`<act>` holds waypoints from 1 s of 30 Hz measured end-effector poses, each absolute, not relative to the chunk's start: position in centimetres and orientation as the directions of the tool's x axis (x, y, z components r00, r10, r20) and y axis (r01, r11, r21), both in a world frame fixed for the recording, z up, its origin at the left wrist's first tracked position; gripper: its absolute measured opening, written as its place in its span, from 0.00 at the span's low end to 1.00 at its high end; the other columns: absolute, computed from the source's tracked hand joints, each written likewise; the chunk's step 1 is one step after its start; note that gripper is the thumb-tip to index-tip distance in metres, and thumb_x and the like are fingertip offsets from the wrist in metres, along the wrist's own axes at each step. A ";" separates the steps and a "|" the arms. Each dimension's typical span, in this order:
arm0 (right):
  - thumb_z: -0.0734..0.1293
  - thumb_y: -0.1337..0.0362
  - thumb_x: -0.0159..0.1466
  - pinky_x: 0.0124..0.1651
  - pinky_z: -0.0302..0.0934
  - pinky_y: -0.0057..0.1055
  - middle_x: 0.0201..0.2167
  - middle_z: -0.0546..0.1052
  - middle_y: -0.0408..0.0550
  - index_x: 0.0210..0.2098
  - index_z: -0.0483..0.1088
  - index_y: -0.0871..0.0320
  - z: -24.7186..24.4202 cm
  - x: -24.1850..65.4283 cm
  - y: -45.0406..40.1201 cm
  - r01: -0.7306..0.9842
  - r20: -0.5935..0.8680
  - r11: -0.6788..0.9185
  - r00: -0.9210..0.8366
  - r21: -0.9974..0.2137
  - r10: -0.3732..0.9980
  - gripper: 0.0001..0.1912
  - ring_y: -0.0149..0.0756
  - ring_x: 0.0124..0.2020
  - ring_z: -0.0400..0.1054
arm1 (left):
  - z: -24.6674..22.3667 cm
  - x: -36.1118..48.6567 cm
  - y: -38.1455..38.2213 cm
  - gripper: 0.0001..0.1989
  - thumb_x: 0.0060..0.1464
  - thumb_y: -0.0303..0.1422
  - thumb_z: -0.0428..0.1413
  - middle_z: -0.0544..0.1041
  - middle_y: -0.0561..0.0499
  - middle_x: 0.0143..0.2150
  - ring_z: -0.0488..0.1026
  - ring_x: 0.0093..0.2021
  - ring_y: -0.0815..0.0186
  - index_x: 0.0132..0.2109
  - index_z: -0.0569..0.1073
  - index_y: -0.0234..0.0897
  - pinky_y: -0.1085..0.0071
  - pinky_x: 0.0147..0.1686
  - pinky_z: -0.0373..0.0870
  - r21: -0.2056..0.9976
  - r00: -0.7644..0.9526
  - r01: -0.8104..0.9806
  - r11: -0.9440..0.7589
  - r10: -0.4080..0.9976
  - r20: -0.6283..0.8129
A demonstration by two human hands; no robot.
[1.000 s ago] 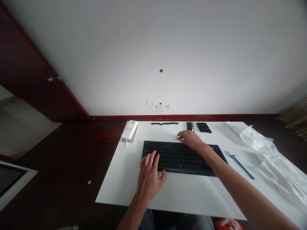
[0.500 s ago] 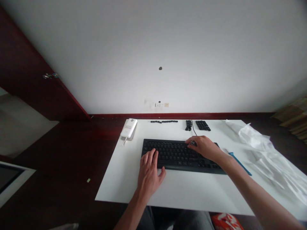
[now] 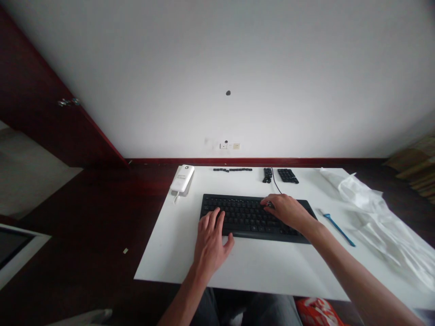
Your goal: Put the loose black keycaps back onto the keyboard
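A black keyboard [image 3: 246,217] lies on the white table [image 3: 265,267]. My left hand [image 3: 210,237] rests on its left front part, fingers spread over the keys and thumb out on the tabletop. My right hand [image 3: 283,209] is over the upper right part of the keyboard. Its thumb and index finger are pinched round something small with a shiny edge, too small and hidden to name. Loose black keycaps stand in groups behind the keyboard: a thin row [image 3: 233,170], a narrow block [image 3: 268,175] and a wider block [image 3: 287,175].
A white device with a short cord [image 3: 182,179] stands at the table's back left. To the right lie a blue slim tool [image 3: 340,230] and crumpled white sheeting [image 3: 363,194]. The keyboard's cable [image 3: 276,183] runs back between the keycap blocks. A wall [image 3: 224,59] rises behind.
My right hand has shifted slightly left along the keyboard, still pinched. My left hand stays in place on the keys. The whole view has moved a little.
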State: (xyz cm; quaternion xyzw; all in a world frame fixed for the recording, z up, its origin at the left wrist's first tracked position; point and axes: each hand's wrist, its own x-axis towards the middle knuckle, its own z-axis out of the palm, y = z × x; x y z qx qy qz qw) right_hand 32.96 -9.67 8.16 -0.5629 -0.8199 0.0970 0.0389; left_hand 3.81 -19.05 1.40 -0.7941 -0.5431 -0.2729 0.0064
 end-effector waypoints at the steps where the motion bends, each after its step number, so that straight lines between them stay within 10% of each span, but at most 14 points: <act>1: 0.68 0.66 0.68 0.47 0.71 0.38 0.47 0.84 0.48 0.48 0.81 0.51 8.3 32.8 -9.7 0.921 -0.050 0.341 -0.355 -0.187 0.933 0.12 0.49 0.46 0.80 | 1.4 3.8 -19.1 0.31 0.62 0.33 0.56 0.65 0.38 0.71 0.65 0.66 0.46 0.70 0.62 0.36 0.43 0.65 0.65 0.290 0.261 0.864 -0.411 0.860 0.439; 14: 0.70 0.67 0.65 0.46 0.70 0.40 0.45 0.84 0.51 0.48 0.82 0.52 8.2 32.9 -9.3 0.923 -0.057 0.339 -0.354 -0.184 0.933 0.13 0.52 0.45 0.79 | 1.7 3.9 -19.0 0.31 0.62 0.33 0.56 0.66 0.38 0.70 0.66 0.66 0.47 0.70 0.62 0.36 0.44 0.65 0.65 0.294 0.258 0.866 -0.405 0.865 0.431; 19: 0.70 0.56 0.67 0.42 0.68 0.36 0.40 0.84 0.50 0.41 0.82 0.52 8.8 33.8 -9.3 0.859 0.115 0.312 -0.291 -0.405 0.950 0.10 0.45 0.39 0.77 | 1.6 3.9 -19.1 0.31 0.63 0.33 0.56 0.67 0.38 0.70 0.66 0.66 0.47 0.71 0.61 0.37 0.44 0.65 0.66 0.283 0.256 0.868 -0.408 0.856 0.449; 24: 0.68 0.47 0.67 0.21 0.49 0.28 0.16 0.58 0.39 0.19 0.58 0.54 9.2 32.8 -8.6 0.281 0.240 0.231 -0.002 -0.932 0.971 0.28 0.28 0.18 0.52 | 1.6 3.9 -19.0 0.31 0.62 0.34 0.57 0.67 0.38 0.70 0.66 0.66 0.48 0.70 0.63 0.35 0.44 0.66 0.65 0.280 0.257 0.872 -0.401 0.863 0.434; 27: 0.68 0.51 0.66 0.18 0.36 0.27 0.16 0.46 0.34 0.19 0.48 0.53 8.7 31.3 -8.0 -0.208 0.162 0.165 0.030 -0.964 0.986 0.29 0.25 0.16 0.38 | 1.6 3.9 -19.0 0.31 0.62 0.33 0.57 0.66 0.38 0.70 0.65 0.67 0.47 0.70 0.63 0.35 0.44 0.66 0.64 0.278 0.262 0.873 -0.401 0.865 0.428; 30: 0.69 0.54 0.64 0.18 0.33 0.26 0.16 0.45 0.33 0.18 0.48 0.53 7.9 30.1 -7.4 -0.320 0.134 0.133 0.020 -0.938 0.991 0.29 0.24 0.16 0.36 | 1.7 3.9 -19.0 0.30 0.62 0.33 0.56 0.66 0.39 0.70 0.65 0.67 0.48 0.70 0.62 0.35 0.45 0.67 0.64 0.272 0.266 0.874 -0.402 0.865 0.425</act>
